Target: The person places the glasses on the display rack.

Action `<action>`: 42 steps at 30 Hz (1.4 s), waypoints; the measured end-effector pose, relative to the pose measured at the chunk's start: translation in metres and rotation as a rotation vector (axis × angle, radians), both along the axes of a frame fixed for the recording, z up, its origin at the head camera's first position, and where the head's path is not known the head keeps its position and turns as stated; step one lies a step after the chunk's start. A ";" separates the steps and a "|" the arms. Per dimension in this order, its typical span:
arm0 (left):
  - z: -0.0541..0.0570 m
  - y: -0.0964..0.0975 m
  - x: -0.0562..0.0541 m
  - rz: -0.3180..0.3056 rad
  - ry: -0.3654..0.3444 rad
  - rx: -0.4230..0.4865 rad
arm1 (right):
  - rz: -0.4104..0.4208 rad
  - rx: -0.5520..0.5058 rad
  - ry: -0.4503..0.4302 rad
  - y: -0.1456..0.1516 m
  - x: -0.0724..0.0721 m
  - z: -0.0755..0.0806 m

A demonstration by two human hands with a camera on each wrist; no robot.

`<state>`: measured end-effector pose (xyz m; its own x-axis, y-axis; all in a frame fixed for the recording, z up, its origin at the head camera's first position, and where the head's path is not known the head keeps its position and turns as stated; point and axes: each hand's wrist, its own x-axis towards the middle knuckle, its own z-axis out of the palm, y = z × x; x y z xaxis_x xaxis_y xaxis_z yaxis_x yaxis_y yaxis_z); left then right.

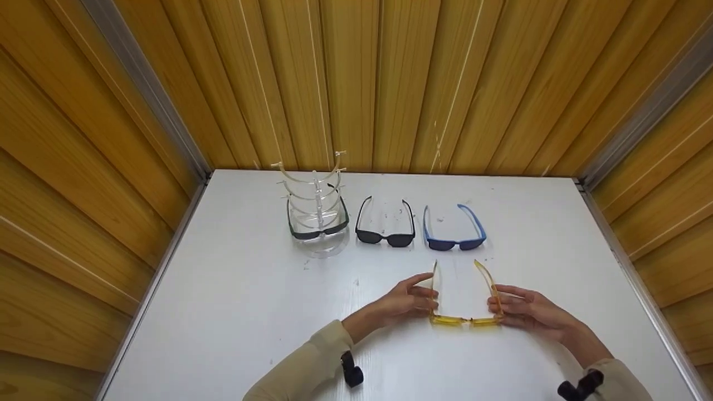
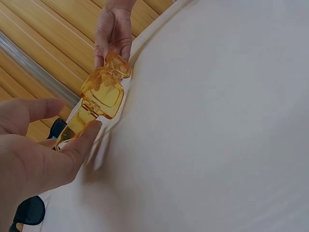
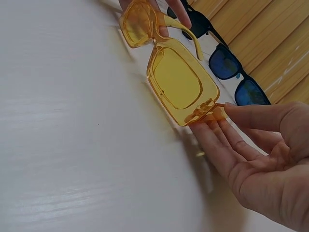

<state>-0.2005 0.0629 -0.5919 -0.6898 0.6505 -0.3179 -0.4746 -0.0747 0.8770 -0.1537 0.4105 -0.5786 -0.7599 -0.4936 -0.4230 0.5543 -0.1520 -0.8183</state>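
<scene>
Yellow see-through sunglasses [image 1: 447, 321] are spread open between the two hands, lenses toward the person. My right hand [image 1: 537, 314] pinches the temple near its hinge, thumb on one side and fingers on the other. At the opposite temple, my left hand [image 1: 404, 303] supports the frame on its extended fingers. In the left wrist view, the left thumb [image 2: 46, 108] stands apart from the yellow frame. Part of the left fingers is hidden behind the glasses in the right wrist view.
A clear display stand [image 1: 318, 200] at the back left bears dark sunglasses [image 1: 306, 235] on a low tier. Beside it on the white table [image 1: 223, 289] lie black sunglasses [image 1: 384, 238] and blue sunglasses [image 1: 457, 245]. Wood-patterned walls [image 1: 379, 83] enclose the table.
</scene>
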 end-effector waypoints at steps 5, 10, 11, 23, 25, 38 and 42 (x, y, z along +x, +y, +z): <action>0.002 -0.004 0.000 0.001 0.020 0.006 | -0.008 -0.022 -0.023 -0.003 -0.001 0.003; 0.003 -0.011 -0.002 0.010 0.035 -0.001 | -0.014 -0.013 -0.019 -0.008 -0.002 0.006; 0.004 -0.012 -0.002 0.013 0.033 -0.002 | -0.013 -0.009 -0.018 -0.009 -0.002 0.006; 0.012 -0.024 -0.009 0.080 0.019 0.000 | 0.020 -0.052 0.054 -0.021 -0.009 0.010; 0.014 -0.027 -0.009 0.088 0.020 -0.003 | 0.028 -0.070 0.064 -0.022 -0.011 0.010; 0.025 -0.055 -0.008 0.136 0.039 0.016 | -0.013 0.023 0.067 -0.046 -0.012 0.021; 0.027 -0.058 -0.007 0.142 0.040 0.026 | -0.026 0.066 0.069 -0.051 -0.011 0.027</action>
